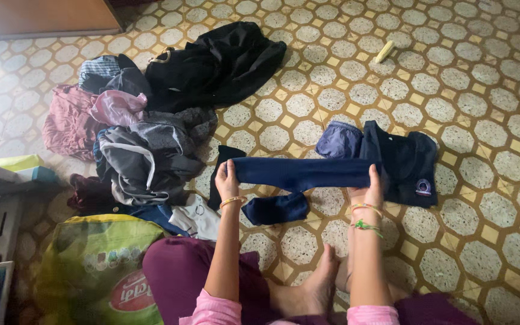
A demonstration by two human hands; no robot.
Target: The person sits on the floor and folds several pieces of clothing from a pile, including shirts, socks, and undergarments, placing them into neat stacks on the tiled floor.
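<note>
A person seated on a tiled floor stretches a folded navy garment [299, 173] between both hands at the centre of the frame. The left hand [227, 180], a gold bangle at its wrist, is closed on the garment's left end, fingers curled over the cloth; the right hand [373, 183], with coloured threads and a bangle at the wrist, pinches the right end from above. The navy piece runs level across the patterned tiles [476, 120], one loose part drooping below it toward the person's bare foot [314, 289]. Just beyond the right hand lies a folded dark top with a badge [407, 165], a blue-violet garment [338, 139] touching its left edge. At the left of the frame sits a heap of unfolded clothes [145, 150] in grey, pink and maroon, with a black garment [218, 63] spread above it. A green and yellow sack [85, 271] fills the lower left. A small pale object [384, 51], possibly a peg, lies at the upper right.
</note>
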